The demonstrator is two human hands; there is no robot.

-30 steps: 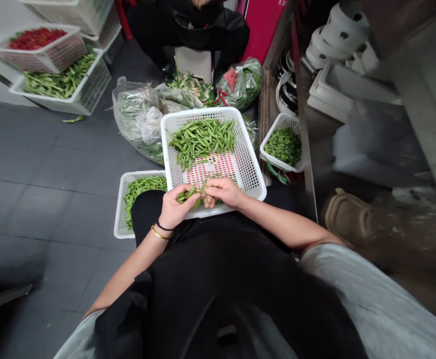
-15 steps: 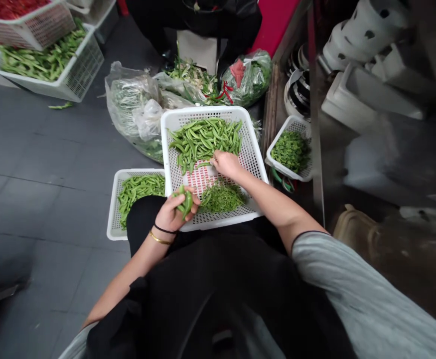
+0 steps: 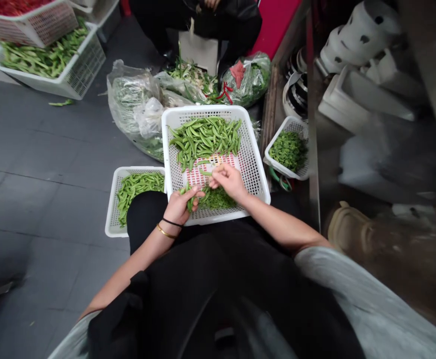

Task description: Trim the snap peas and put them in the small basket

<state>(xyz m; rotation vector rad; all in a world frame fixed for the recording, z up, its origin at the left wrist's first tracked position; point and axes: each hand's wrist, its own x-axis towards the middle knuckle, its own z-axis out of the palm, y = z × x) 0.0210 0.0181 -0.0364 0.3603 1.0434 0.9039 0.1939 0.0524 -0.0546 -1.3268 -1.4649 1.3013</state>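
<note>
We can read no text, label, brand, number or sign, whether on the white basket (image 3: 250,154), plastic bag (image 3: 130,102) or pinkish-red panel (image 3: 277,22).

I'm seeing a bulging clear plastic bag of greens (image 3: 130,107) lying on the dark grey tiled floor (image 3: 53,174). A person in black clothing (image 3: 240,30) is occupying the space beyond it. To the right, a small white perforated plastic basket (image 3: 277,167) is holding leafy greens (image 3: 288,151). At upper left, I'm watching a white basket of red vegetables (image 3: 53,26) resting on a larger green-filled one (image 3: 85,70).
</note>
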